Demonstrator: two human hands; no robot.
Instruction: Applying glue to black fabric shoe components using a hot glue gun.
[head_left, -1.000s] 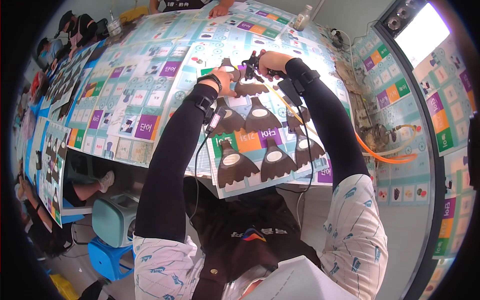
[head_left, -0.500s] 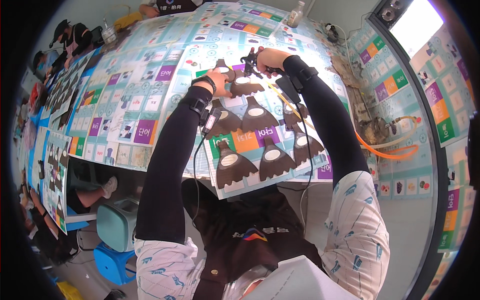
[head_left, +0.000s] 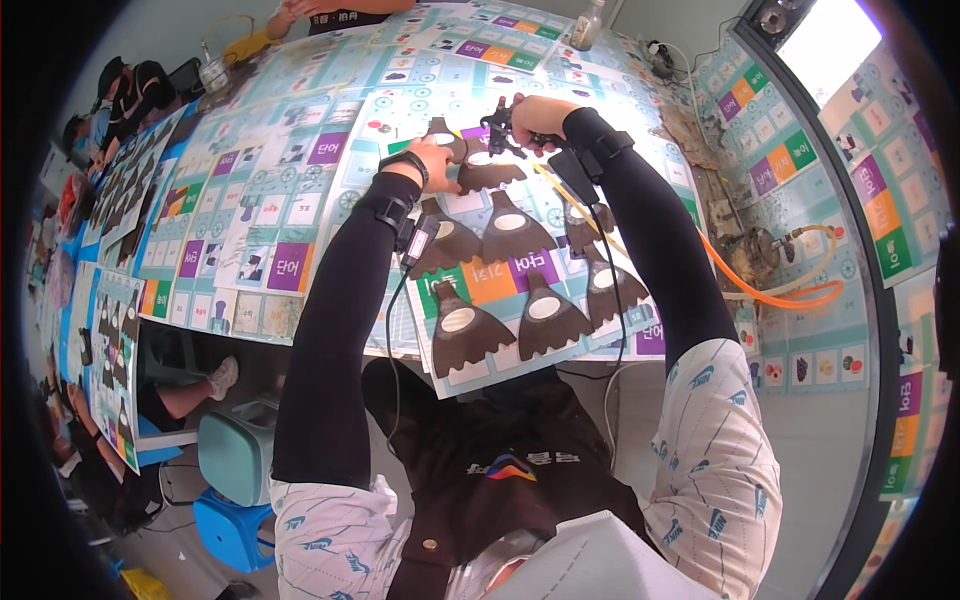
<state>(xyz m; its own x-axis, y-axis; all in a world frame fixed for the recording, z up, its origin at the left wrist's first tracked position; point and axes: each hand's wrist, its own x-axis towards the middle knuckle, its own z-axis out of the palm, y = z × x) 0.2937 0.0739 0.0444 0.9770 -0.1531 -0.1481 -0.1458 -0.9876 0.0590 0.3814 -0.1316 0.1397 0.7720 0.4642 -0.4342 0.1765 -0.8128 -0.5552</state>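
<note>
Dark brown fan-shaped pieces with wavy edges and pale ovals lie in rows on a printed sheet; one front piece is plainly visible. My left hand rests among the far pieces, fingers apart and touching near a far piece. Just right of it, my right hand grips a black spray gun, whose head points left over that far piece. A yellow hose trails from the gun toward the right. My palms and some fingertips are hidden.
An orange hose loops by the stained wall fitting on the right. A bottle stands at the far edge. Co-workers sit at the left with more brown pieces. Stools stand below the table's left side.
My right hand and the spray gun have shifted slightly left. My left hand stays nearly in place among the pieces. At the far edge, another person's hands have risen.
</note>
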